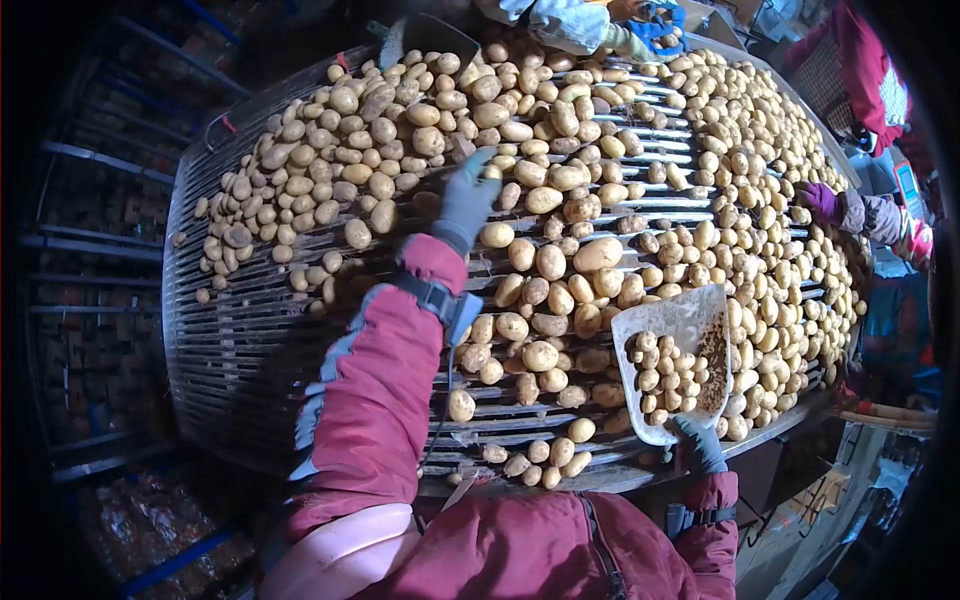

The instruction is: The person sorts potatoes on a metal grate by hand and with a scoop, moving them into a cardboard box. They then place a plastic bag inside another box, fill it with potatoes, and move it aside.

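Grey metal roller table (230, 330), centre: carrying loose tan potatoes (560, 260). White plastic scoop (690, 320), lower right: holding small potatoes, tilting; likely spilling if tipped further. Grey-gloved left hand (465, 200), upper centre: lying open on potatoes, gripping nothing; rollers risking pinched fingertips. Grey-gloved right hand (697, 445): clasping scoop's handle.

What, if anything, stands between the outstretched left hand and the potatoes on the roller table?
Nothing visible does. The left hand lies among the potatoes on the roller table; the right hand holds the scoop off to the side.

Tan potatoes (598, 255), white scoop (672, 320)
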The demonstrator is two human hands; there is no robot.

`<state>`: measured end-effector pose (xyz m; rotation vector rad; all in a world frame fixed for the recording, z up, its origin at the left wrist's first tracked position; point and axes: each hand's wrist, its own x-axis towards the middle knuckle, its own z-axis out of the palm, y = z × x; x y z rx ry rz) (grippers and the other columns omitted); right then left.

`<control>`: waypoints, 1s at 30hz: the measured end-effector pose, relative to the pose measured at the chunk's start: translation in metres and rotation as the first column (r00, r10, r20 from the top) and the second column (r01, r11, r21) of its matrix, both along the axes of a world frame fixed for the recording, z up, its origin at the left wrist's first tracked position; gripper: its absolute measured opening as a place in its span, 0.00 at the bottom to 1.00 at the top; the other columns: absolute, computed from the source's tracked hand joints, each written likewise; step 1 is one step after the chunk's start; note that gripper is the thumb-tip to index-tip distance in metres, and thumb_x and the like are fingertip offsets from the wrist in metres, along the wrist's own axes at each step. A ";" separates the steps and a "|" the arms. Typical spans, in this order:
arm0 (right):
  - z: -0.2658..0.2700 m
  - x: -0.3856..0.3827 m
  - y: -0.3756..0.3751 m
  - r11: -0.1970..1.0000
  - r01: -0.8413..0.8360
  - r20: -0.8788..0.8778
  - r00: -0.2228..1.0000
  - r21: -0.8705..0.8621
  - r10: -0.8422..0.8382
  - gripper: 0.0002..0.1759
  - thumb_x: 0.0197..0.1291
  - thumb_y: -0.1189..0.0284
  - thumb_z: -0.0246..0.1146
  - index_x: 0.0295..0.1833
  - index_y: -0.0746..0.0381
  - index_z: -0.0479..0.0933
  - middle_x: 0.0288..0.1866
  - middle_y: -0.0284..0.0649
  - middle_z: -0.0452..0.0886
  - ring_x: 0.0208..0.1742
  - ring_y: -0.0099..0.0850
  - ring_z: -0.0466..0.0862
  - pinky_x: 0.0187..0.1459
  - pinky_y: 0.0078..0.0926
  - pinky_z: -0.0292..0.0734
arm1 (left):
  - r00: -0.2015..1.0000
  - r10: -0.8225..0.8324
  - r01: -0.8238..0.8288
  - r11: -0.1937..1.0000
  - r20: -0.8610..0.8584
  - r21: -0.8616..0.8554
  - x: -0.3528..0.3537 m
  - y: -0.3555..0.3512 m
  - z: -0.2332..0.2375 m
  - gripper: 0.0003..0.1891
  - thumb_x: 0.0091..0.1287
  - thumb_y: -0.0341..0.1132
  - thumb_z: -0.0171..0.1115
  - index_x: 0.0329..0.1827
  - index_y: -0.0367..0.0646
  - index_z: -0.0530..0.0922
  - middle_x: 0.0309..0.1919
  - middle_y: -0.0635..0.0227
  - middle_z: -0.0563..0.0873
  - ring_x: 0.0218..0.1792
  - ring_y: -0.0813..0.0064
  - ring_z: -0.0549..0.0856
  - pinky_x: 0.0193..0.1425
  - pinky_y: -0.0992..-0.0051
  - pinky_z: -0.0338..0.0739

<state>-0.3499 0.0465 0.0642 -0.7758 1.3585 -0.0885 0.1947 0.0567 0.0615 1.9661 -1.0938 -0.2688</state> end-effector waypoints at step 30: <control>-0.023 -0.027 -0.018 0.860 -0.501 -0.045 0.865 -0.102 0.499 0.14 0.74 0.72 0.56 0.55 0.64 0.84 0.33 0.36 0.82 0.23 0.25 0.80 0.23 0.27 0.75 | 0.952 -0.136 0.054 0.957 0.275 0.286 -0.193 0.204 0.018 0.32 0.65 0.45 0.73 0.72 0.47 0.79 0.78 0.55 0.69 0.81 0.44 0.61 0.83 0.49 0.61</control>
